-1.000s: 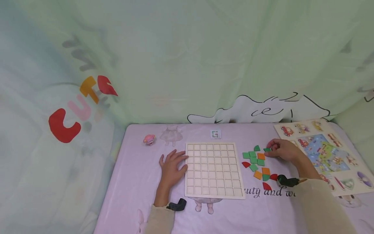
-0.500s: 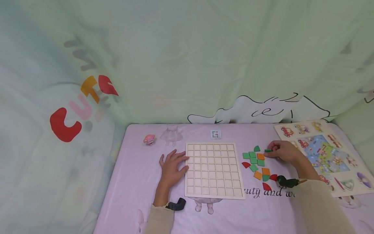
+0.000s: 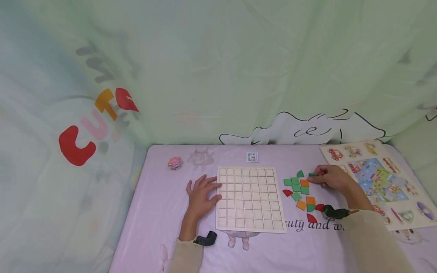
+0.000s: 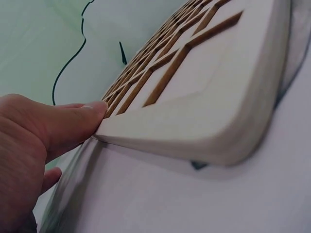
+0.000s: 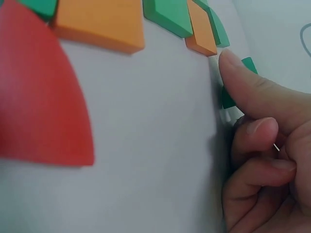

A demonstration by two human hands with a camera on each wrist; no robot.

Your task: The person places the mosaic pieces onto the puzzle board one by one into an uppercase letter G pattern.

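Head view, lilac printed tablecloth (image 3: 160,212), green curtain (image 3: 218,68)

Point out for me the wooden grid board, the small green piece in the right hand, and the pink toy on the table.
Pale wooden grid board (image 3: 250,198): head view, middle of its cells.
Small green flat piece (image 3: 312,175): head view, the end showing past the fingertips.
Small pink toy (image 3: 174,163): head view, centre of its body.

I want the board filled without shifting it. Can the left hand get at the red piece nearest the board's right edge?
Probably not easily: the left hand rests at the grid board's left edge, and the red piece lies across it.
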